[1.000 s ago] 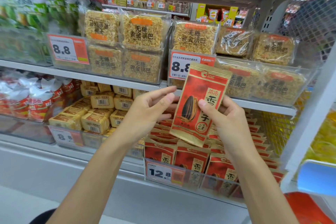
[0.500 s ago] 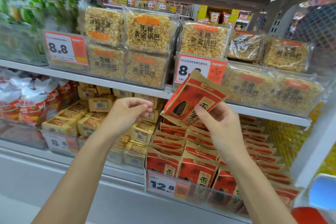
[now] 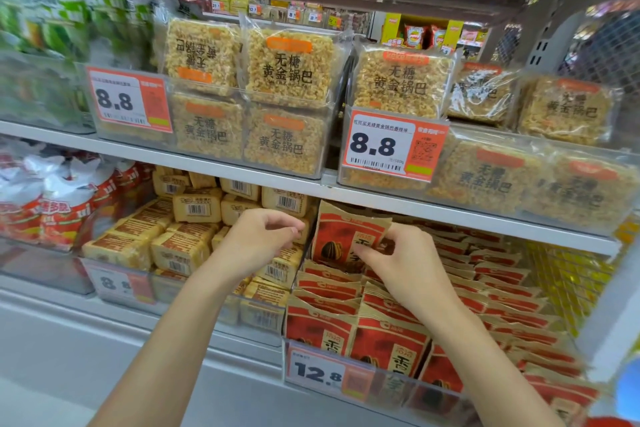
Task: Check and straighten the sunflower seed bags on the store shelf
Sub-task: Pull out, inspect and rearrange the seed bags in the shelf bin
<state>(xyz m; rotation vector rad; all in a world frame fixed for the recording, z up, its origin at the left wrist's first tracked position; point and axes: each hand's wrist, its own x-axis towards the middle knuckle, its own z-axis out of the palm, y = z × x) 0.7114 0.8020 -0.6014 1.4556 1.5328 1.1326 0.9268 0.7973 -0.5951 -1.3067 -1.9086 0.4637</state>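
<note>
A red and tan sunflower seed bag (image 3: 341,237) stands upright at the back of the left row, just under the shelf above. My right hand (image 3: 394,260) pinches its lower right part. Rows of several matching sunflower seed bags (image 3: 388,340) fill the clear bin (image 3: 398,388) with a 12.8 price tag (image 3: 320,371). My left hand (image 3: 263,236) hovers just left of the held bag with fingers loosely curled, holding nothing.
Yellow wrapped snack blocks (image 3: 180,250) lie in the bin to the left. The shelf above (image 3: 242,172) carries clear bins of puffed rice cakes (image 3: 287,69) with 8.8 tags. A yellow wire divider (image 3: 568,284) bounds the seed bags on the right.
My right hand has carried the seed bag down from in front of the upper shelf into the back of the left row. My left hand let go and stays beside it.
</note>
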